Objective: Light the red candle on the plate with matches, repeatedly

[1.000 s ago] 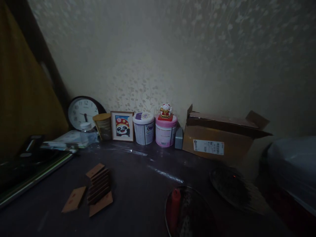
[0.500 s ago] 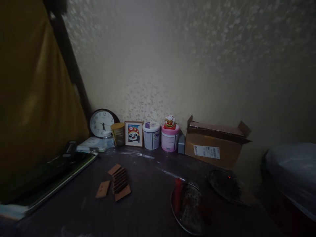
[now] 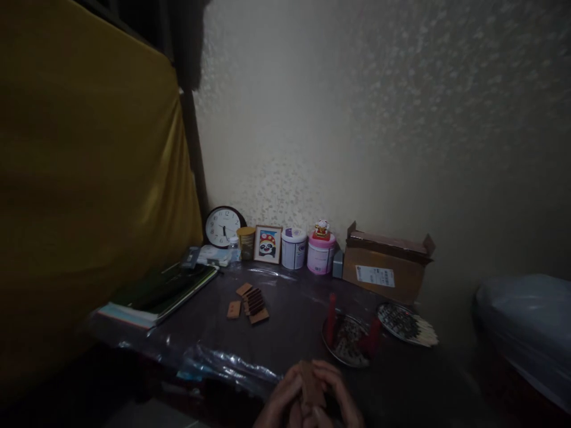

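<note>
Low in the view, both of my hands are around a small brown box point(image 3: 311, 383), held upright and a little tilted. My left hand point(image 3: 284, 393) grips its left side, and my right hand point(image 3: 338, 389) has fingers closed about the right side. Dim light hides the box's details and the lower fingers. Beyond the hands, similar flat brown pieces point(image 3: 254, 302) lie partly fanned in a stack, one point(image 3: 234, 310) apart at the left. To the right, a round metal plate point(image 3: 342, 359) carries an upright red candle point(image 3: 331, 318) and other red things.
Another plate point(image 3: 387, 328) holds pale sticks and dark bits. Along the wall stand a clock point(image 3: 223, 227), a framed panda picture point(image 3: 267, 245), a white tin point(image 3: 293, 249), a pink tin point(image 3: 320, 257) topped by a cat figurine, and an open carton point(image 3: 384, 261). A yellow curtain point(image 3: 102, 166) hangs left.
My hands and the small brown box have come into view at the bottom. The view has shifted, showing more curtain and the table's front edge; the objects on the table look smaller.
</note>
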`<state>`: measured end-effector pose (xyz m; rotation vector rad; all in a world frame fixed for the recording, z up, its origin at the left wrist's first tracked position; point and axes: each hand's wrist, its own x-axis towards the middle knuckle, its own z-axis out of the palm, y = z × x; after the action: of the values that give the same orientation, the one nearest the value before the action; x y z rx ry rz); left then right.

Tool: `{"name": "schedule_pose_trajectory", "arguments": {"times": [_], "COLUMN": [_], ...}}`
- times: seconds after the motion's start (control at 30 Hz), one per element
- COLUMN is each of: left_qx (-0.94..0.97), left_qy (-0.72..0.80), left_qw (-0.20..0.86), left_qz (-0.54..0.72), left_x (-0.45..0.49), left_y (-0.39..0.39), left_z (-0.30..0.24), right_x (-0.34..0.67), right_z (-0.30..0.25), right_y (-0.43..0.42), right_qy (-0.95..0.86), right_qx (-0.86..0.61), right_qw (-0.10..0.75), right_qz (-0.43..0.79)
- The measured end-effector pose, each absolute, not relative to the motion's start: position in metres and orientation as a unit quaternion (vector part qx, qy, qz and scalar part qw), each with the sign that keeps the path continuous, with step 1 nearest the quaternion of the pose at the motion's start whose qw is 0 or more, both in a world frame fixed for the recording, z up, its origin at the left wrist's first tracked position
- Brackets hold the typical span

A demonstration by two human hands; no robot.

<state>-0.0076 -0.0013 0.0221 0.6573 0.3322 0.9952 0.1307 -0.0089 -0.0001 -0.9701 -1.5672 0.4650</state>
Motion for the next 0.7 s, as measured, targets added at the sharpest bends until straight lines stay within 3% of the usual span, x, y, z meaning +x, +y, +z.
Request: {"name": "schedule_pose_trajectory", "arguments": {"times": [0.17,0.7], "left_qx": [0.267,0.218], "left_qy": [0.092,0.125], "left_qw": [0.827,0.819], "left_qz": [0.486,0.515], "left_x": [-0.002,0.014], "left_y": [-0.006,-0.005], "left_z": [0.020,0.009], "right_x": [0.134,0.135], "right_z": [0.010,0.007], "right_y": [-0.013,-0.017], "right_qy": [-0.666,-0.609], "right_qx": [-0.406,-0.439], "right_qw": [0.532,0.540], "right_qz": [0.329,0.381]}}
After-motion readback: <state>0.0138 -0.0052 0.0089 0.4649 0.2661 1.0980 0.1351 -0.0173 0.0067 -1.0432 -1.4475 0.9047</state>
